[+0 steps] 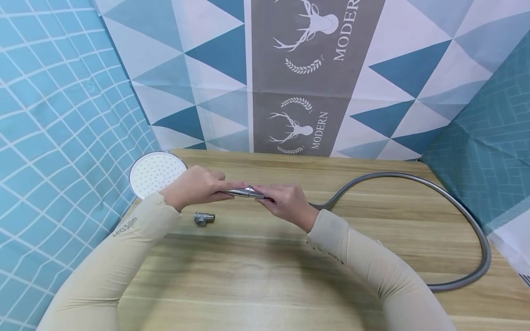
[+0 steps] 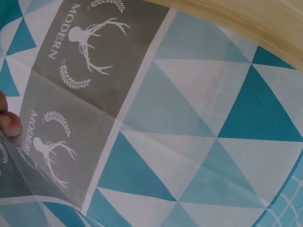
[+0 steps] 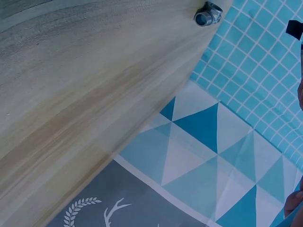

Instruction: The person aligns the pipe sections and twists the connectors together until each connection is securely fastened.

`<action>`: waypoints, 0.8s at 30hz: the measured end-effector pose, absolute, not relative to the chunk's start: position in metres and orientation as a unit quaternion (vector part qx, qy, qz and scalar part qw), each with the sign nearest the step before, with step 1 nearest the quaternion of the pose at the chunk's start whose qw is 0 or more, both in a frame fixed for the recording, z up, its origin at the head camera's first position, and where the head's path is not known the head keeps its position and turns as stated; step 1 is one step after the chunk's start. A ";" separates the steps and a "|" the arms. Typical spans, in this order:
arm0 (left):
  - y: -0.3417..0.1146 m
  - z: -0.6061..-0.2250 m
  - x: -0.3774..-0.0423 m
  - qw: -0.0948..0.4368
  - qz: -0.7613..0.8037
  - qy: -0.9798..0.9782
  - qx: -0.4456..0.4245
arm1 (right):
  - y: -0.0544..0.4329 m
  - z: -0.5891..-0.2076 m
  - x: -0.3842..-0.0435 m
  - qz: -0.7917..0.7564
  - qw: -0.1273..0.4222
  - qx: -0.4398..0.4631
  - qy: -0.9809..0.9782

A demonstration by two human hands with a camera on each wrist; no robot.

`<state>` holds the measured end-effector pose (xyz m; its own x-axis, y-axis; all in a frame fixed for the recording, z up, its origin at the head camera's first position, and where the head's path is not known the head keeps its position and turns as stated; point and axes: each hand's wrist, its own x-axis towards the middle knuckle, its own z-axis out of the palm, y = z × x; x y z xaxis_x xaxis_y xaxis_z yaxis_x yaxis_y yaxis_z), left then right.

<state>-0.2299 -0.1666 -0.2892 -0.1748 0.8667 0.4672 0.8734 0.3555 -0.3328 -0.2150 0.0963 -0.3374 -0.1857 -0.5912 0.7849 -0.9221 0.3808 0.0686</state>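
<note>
A shower head [image 1: 157, 174] with a round white spray face and a chrome handle lies to the left in the head view. My left hand [image 1: 198, 187] holds its handle, most of which the fingers hide. Beside it, my right hand [image 1: 290, 204] grips the chrome end fitting [image 1: 257, 193] of a grey shower hose [image 1: 476, 225]. Handle and fitting meet end to end between the two hands; whether they are threaded together I cannot tell. Only a few fingertips [image 2: 10, 124] show at the edge of the left wrist view.
A small chrome tee valve [image 1: 204, 219] lies on the wooden table [image 1: 248, 285], also visible as a metal fitting [image 3: 208, 14] in the right wrist view. The hose loops across the table's right side. Patterned sheets [image 1: 215, 69] stand behind, with blue tiled sheeting [image 1: 49, 138] at left.
</note>
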 end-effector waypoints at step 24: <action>-0.167 -0.292 -0.233 0.314 -0.002 -0.760 -0.569 | 0.096 -0.340 -0.217 0.203 0.413 0.494 -0.738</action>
<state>-0.2325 -0.1674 -0.2918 -0.1550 0.8637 0.4795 0.8668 0.3517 -0.3533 -0.2168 0.0958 -0.3400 -0.1706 -0.5618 0.8095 -0.8965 0.4295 0.1091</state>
